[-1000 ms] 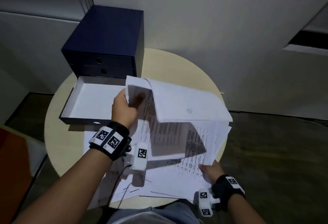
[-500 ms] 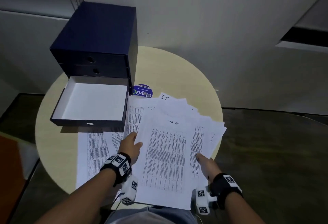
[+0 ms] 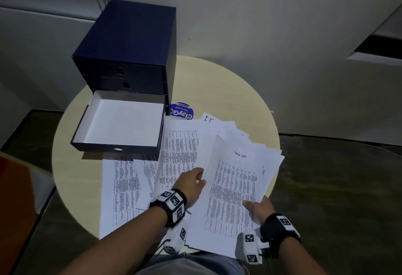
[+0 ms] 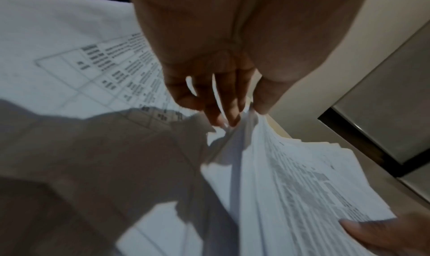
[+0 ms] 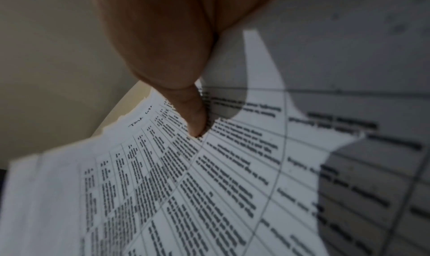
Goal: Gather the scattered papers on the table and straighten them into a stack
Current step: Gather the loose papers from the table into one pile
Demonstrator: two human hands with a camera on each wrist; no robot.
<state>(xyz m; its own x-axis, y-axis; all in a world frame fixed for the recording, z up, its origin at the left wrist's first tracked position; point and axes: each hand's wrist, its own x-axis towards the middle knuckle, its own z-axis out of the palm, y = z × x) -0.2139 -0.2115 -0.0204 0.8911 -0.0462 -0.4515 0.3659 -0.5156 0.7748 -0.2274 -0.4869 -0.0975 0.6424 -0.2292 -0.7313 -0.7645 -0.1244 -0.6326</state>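
Note:
A fanned pile of printed papers (image 3: 235,187) lies at the near right of the round beige table (image 3: 217,87). My left hand (image 3: 201,176) pinches the pile's left edge, which curls up off the table; the left wrist view shows the fingers (image 4: 229,111) and thumb closed on that edge of the pile (image 4: 291,177). My right hand (image 3: 252,206) holds the pile's near right side, with the thumb (image 5: 195,124) pressed on the top sheet (image 5: 209,186) and the fingers hidden beneath. Loose printed sheets (image 3: 126,187) lie flat to the left, another (image 3: 180,150) in the middle.
A navy drawer box (image 3: 130,41) stands at the back left of the table, its bottom drawer (image 3: 124,122) pulled out and showing a white inside. A blue round label (image 3: 181,111) lies beside the box. A wall is close behind the table, dark floor around it.
The sheets my left hand held up a second ago now lie on the pile. That hand came back to the pile's left edge and has lifted it slightly. My right hand has kept its hold.

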